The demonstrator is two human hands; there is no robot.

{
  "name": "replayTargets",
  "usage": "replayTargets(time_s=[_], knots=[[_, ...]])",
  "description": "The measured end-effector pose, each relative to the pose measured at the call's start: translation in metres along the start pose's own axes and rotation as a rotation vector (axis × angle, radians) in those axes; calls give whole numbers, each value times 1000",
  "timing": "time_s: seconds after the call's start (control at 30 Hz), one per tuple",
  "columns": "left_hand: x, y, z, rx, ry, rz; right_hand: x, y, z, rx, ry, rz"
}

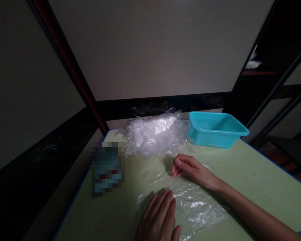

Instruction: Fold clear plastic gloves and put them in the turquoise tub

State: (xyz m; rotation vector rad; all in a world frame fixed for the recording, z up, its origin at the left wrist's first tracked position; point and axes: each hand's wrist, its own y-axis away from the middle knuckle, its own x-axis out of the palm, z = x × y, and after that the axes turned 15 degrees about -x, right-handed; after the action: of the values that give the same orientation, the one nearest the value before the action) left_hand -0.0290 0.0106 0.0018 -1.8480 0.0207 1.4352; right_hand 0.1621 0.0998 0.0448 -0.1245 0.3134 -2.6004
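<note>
A clear plastic bag lies spread and wrinkled on the table in front of me. My left hand rests palm down at its left side, fingers stretched out. Over the bag's far edge is my right hand, with its fingers curled in and the thumb pressed against them. Whatever those fingers may hold is hidden. Beyond both hands sits a crumpled heap of clear plastic bags.
A turquoise plastic basin stands at the table's back right. On the left edge is a blurred-out, pixelated item. The pale green table has a blue rim and meets a panelled wall.
</note>
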Motion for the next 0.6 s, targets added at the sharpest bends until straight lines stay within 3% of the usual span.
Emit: replayTargets(time_s=[0.17,0.27,0.6], knots=[[1,0,1,24,-11,-15,5,4,5,108,-161,149],[2,-2,2,7,-9,-14,4,4,2,156,-229,151],[-8,-6,-4,-61,38,52,-21,-5,-9,112,-259,-289]])
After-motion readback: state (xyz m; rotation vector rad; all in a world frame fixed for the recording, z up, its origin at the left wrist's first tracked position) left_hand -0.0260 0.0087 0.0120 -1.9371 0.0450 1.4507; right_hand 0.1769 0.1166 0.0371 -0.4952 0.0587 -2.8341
